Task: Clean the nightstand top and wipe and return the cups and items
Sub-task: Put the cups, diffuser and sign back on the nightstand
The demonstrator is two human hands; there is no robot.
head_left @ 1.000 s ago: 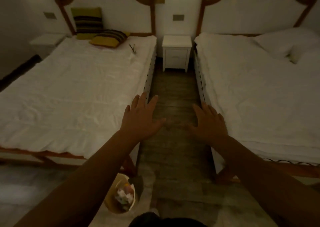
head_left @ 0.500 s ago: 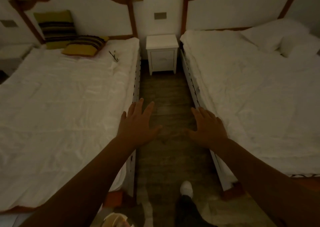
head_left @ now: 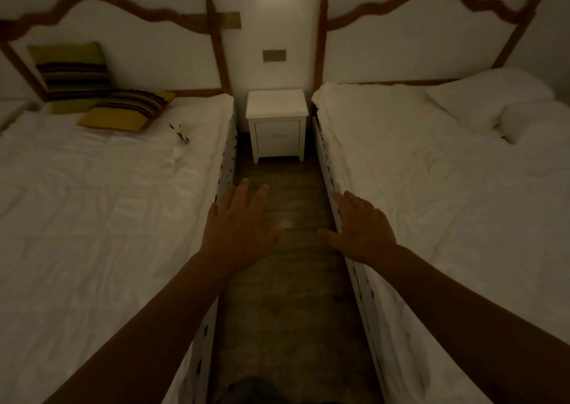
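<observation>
Reaching ahead empty, left hand [head_left: 239, 234] and right hand [head_left: 362, 229] spread flat over the floor [head_left: 287, 295]. Nightstand [head_left: 277, 120] well apart, between the beds. Dim, narrow aisle: risk of bumping a bed edge [head_left: 345, 243].

Dim room, 2 white beds [head_left: 92, 218].

Two white beds [head_left: 92, 218] – striped cushions [head_left: 129, 109] on left one – wood floor [head_left: 287, 280] between.
</observation>
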